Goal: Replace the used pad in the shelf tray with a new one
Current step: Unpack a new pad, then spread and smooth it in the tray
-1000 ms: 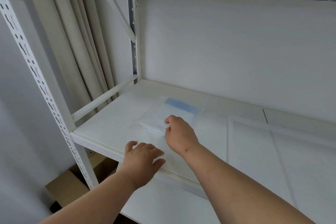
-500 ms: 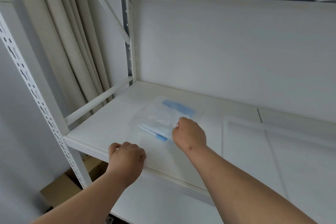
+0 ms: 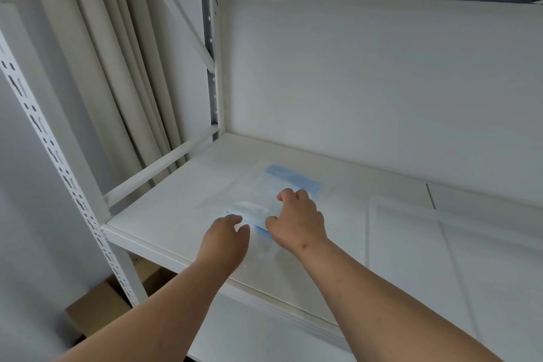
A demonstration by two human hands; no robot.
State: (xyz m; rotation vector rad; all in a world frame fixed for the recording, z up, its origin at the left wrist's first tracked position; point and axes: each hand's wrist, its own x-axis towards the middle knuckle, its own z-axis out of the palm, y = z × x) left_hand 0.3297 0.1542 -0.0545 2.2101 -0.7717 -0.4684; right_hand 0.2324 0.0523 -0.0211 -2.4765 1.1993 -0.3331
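A clear plastic packet holding folded white and blue pads [image 3: 258, 194] lies on the white shelf board [image 3: 164, 214], left of a flat white tray [image 3: 411, 232]. My right hand [image 3: 296, 222] rests on the packet's near right part, fingers curled over a pad's edge. My left hand [image 3: 227, 239] reaches in from the front, its fingertips touching the folded pad's near edge. Whether either hand pinches the pad is hidden by the fingers. The tray looks bare and white.
A white metal rack with perforated uprights [image 3: 44, 138] frames the shelf. Cream curtains [image 3: 117, 67] hang behind it at left. A cardboard box [image 3: 100, 311] sits on the floor below. Another shelf closes the space overhead.
My left hand left the shelf's front edge and moved forward onto the pad packet. My right hand stayed on the packet and its fingers spread slightly.
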